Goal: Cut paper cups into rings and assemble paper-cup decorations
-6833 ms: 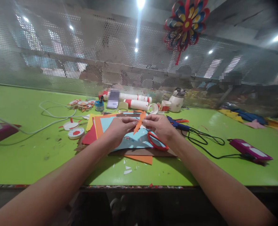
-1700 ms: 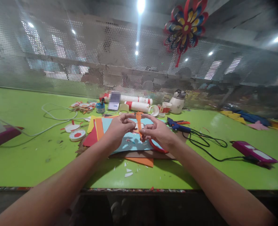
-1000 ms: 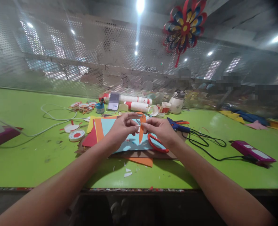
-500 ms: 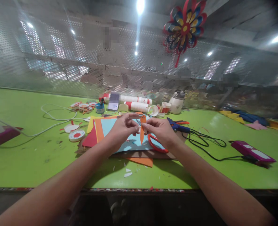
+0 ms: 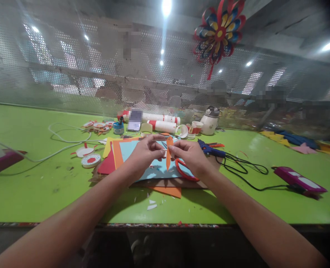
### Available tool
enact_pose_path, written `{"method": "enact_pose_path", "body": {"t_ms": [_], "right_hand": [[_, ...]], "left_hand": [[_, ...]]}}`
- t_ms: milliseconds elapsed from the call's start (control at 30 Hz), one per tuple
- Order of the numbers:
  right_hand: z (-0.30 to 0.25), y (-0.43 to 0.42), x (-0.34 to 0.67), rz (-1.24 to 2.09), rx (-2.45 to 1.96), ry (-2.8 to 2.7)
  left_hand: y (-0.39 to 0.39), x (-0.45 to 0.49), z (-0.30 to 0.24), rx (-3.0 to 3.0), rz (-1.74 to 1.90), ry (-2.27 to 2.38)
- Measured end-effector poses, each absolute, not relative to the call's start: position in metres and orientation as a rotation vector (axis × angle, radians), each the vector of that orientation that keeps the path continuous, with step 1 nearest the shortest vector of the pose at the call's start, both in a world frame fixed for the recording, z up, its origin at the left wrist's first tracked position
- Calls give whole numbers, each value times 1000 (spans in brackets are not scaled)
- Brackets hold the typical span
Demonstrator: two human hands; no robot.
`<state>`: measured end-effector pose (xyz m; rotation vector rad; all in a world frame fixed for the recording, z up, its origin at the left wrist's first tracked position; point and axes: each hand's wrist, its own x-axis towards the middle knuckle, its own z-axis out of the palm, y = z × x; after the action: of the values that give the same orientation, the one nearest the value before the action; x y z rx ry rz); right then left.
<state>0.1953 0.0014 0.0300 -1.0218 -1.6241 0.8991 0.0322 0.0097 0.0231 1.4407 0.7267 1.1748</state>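
I had the right hand [image 5: 189, 152] pinching the orange paper piece [image 5: 169, 163] between thumb and forefinger, the piece roughly upright just above the blue sheet [image 5: 127, 149]. The fingers of the left hand [image 5: 147, 150] were drawn together right beside it; something white showed at their tips, but from my distant seat I could not tell whether they gripped it, or touched the orange paper too.

As for progress, I judged the cutting of that piece largely done: its outline was slim, tapering to a point at the bottom, with small dark marks near the top. I could see nothing it was fastened to, so any joining looked undone. The red-handled scissors [image 5: 192, 179] lay on the sheets below the right hand, and the blue glue gun [image 5: 212, 149] rested beyond it, neither one held.

Other parts looked further along. To the left on the bench [image 5: 36, 193], a white disc with red tabs [image 5: 84, 152] lay near a disc with a red centre [image 5: 91, 160], and behind them a cluster of discs [image 5: 100, 127] bore orange and red bits. Whether any was complete I could not say. White scraps [image 5: 151, 206] near the front edge pointed to paper already trimmed.
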Motion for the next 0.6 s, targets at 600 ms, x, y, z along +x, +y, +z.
{"method": "enact_pose_path", "body": {"t_ms": [600], "right_hand": [[21,3,196,1125,-958,-1582]], "left_hand": [[9,32,23,1344,1194,679]]}}
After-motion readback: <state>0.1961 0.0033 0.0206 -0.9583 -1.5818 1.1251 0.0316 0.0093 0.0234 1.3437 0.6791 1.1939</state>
